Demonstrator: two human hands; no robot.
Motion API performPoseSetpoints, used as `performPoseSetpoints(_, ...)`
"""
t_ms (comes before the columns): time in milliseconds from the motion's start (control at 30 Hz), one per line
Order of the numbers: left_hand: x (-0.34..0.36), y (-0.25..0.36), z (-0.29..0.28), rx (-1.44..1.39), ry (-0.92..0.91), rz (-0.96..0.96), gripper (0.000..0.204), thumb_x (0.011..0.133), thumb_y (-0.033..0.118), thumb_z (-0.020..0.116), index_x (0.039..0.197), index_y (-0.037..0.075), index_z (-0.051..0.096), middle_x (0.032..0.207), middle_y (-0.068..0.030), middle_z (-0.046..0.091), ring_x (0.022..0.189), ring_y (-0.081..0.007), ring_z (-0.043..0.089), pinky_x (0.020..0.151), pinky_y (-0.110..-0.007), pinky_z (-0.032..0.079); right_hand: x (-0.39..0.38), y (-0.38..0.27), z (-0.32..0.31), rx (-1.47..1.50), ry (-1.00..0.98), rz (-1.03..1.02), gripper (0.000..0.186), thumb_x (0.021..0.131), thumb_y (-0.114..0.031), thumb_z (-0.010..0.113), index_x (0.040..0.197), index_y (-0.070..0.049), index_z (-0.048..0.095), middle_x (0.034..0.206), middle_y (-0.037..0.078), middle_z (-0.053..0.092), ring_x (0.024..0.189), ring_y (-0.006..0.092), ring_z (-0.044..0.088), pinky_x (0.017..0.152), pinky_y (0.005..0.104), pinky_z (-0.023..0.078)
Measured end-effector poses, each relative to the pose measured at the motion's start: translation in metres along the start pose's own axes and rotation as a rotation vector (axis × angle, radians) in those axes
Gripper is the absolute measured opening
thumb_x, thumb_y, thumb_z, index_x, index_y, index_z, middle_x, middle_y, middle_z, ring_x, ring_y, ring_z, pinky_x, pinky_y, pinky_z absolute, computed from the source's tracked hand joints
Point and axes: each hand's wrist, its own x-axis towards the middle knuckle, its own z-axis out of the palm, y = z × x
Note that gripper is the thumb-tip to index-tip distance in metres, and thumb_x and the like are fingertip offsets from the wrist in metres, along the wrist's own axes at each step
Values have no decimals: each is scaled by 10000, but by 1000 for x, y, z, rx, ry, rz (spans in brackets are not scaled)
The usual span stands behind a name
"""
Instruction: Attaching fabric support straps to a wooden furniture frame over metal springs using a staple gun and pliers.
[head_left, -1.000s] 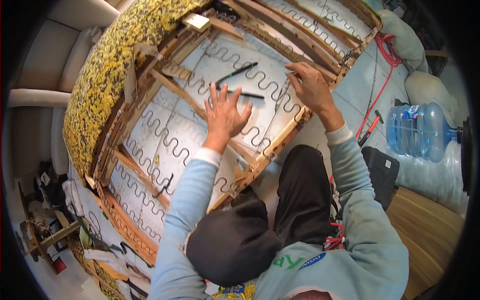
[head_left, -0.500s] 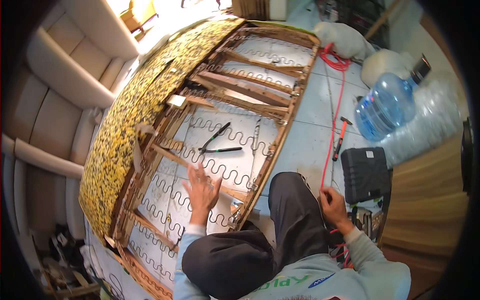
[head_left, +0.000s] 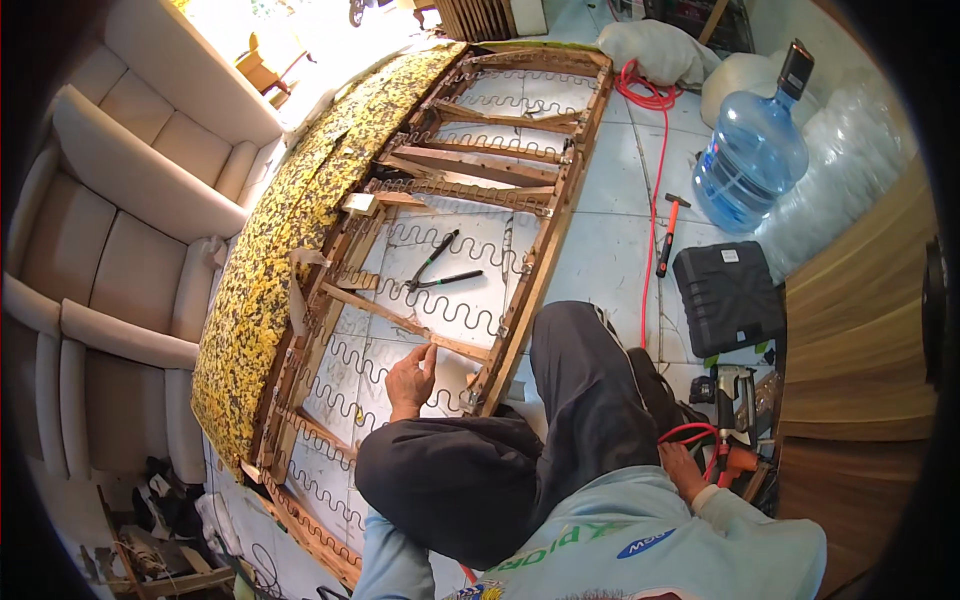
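My left hand [head_left: 408,383] is raised over the near springs of the wooden sofa frame [head_left: 540,284], fingertips drawn together near a cross slat [head_left: 387,319]; what they hold, if anything, is unclear. Green-handled pliers [head_left: 442,278] lie open on the springs ahead of it. My right hand [head_left: 680,467] is low beside my right leg, by the red hose [head_left: 686,427] and a nail gun [head_left: 737,414]; its fingers are mostly hidden. Yellow speckled foam [head_left: 262,300] covers the frame's left side.
Beige sofas [head_left: 140,280] stand at left. At right are a hammer [head_left: 669,235], black case [head_left: 728,298], water jug [head_left: 750,165], plastic wrap [head_left: 845,200] and a wooden board [head_left: 840,400]. White sacks [head_left: 655,52] and coiled red hose [head_left: 645,92] lie farther back.
My view has widened along the frame. My left hand has drawn back and its spread fingers have closed. My right hand has left the springs and dropped beside my right leg.
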Motion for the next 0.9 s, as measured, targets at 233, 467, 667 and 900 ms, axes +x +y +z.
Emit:
performPoseSetpoints(233, 2, -16, 9, 30, -88, 76, 365, 962, 465, 515, 865, 198, 744, 781, -90, 716, 741, -333, 683, 636, -443, 517, -1, -1, 20, -314, -43, 105, 380, 814, -218, 603, 1185, -137, 629, 1231, 152, 567, 1214, 344, 497, 1064, 566, 310)
performPoseSetpoints(467, -2, 3, 14, -6, -176, 80, 404, 980, 461, 495, 965, 141, 740, 837, -36, 749, 782, -239, 710, 689, -363, 508, -19, -28, 21, 21, -112, 386, 394, 848, -202, 570, 1242, -189, 568, 1037, 96, 617, 999, 290, 599, 909, 458, 402)
performPoseSetpoints(667, -5, 14, 7, 32, -207, 33, 464, 985, 487, 477, 997, 101, 733, 870, -47, 754, 811, -239, 712, 704, -348, 503, -30, -3, 9, 244, 2, 642, 422, 868, -82, 496, 1264, -222, 538, 1004, 141, 590, 795, 361, 656, 646, 512, 516)
performPoseSetpoints(900, -4, 10, 15, 24, -271, -22, 476, 984, 503, 482, 999, 97, 731, 890, -55, 754, 827, -230, 699, 734, -339, 494, -36, 59, -28, 187, 250, 785, 242, 925, -82, 522, 1155, -123, 584, 995, 204, 621, 885, 440, 626, 720, 503, 512)
